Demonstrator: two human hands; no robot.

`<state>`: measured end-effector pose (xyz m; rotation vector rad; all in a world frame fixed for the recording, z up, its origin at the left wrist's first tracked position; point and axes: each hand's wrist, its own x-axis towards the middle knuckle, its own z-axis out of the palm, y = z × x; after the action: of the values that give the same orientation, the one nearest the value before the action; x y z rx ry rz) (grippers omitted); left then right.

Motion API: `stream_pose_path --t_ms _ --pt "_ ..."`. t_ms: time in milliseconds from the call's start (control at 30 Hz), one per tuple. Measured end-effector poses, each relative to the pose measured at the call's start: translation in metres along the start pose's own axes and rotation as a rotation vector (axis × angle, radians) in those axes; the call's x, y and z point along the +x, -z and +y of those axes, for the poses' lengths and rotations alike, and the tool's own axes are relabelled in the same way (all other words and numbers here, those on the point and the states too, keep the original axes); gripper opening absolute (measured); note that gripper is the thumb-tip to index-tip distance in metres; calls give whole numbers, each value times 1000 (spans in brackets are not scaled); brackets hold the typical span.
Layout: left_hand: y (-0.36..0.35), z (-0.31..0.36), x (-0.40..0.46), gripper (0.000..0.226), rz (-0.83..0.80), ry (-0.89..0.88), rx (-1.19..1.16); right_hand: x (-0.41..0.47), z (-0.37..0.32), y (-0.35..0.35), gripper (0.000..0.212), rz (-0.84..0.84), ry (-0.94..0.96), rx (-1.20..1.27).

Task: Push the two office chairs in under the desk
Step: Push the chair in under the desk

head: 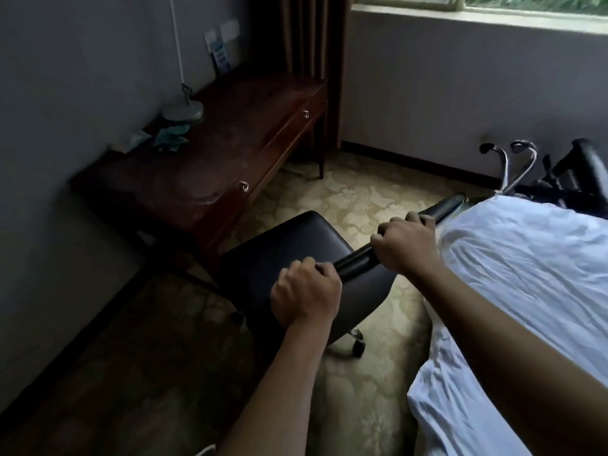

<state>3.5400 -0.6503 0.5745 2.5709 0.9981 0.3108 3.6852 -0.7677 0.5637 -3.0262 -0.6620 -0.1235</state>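
Both hands closed around the padded top edge of a black office chair point(296, 245): left hand point(306, 296) at the near end of the backrest, right hand point(406, 246) farther along it. Chair out on the patterned carpet point(345, 199), seat facing the dark wooden tabletop point(210, 143), front edge just short of it. Beside the chair, a bed in white sheets point(526, 274). On the tabletop, a lamp base point(182, 110) near the wall. Beyond the bed, dark chair-like frame point(566, 172), details unclear.

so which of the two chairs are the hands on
The near black chair: left hand and right hand both grip its backrest. The other chair stands untouched beyond the bed.
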Motion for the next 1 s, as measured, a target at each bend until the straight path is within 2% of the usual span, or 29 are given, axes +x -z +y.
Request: stream_pose_path --t_ms 200,400,600,867,1000 --pt "-23 42 31 39 20 74 33 57 28 -3 49 -6 82 24" --pt "-54 90 65 42 63 121 66 126 55 -6 40 -58 125 51" --pt "-76 134 103 40 77 173 2 188 68 -1 36 -101 250 -35" --pt "-86 165 142 33 107 281 -92 255 48 4 37 -248 324 -259" --pt "-91 174 154 30 146 332 -113 287 43 1 44 -376 460 -347"
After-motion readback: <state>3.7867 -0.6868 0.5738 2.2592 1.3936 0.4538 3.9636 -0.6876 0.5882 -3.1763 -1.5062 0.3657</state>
